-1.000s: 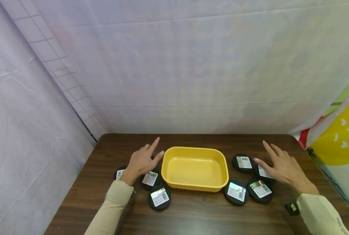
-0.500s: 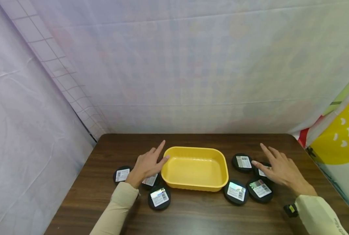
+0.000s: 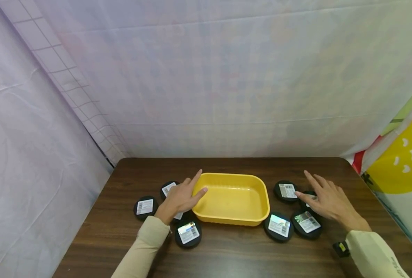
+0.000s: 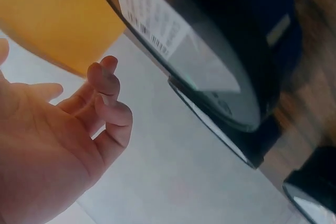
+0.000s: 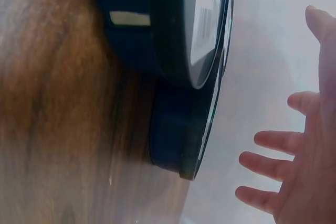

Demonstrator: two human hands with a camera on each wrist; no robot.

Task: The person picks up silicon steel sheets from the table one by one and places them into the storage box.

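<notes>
A yellow rectangular tub [image 3: 231,221] sits in the middle of the table. My left hand [image 3: 181,197] hangs over its left end, thumb and forefinger overlapping the rim in the head view; the other fingers [image 4: 118,121] bend loosely around nothing. Round black lidded containers with white labels lie on both sides. On the left, one container [image 3: 188,236] is nearest the front, another [image 3: 145,207] lies farthest left, and my hand partly hides a third. My right hand [image 3: 331,202] hovers with spread fingers over the right group, partly covering one container [image 3: 310,199]; another [image 3: 286,192] lies by its thumb.
Two more black containers, one by the tub's corner [image 3: 278,227] and one beside it [image 3: 306,225], lie at the front right. The brown wooden table [image 3: 233,255] ends at a pale cloth backdrop [image 3: 209,96]. A white curtain [image 3: 36,173] hangs at the left.
My left hand has moved right, from above the left containers to the tub's left rim, uncovering containers behind it. My right hand has drifted slightly left. The containers and tub stay put.
</notes>
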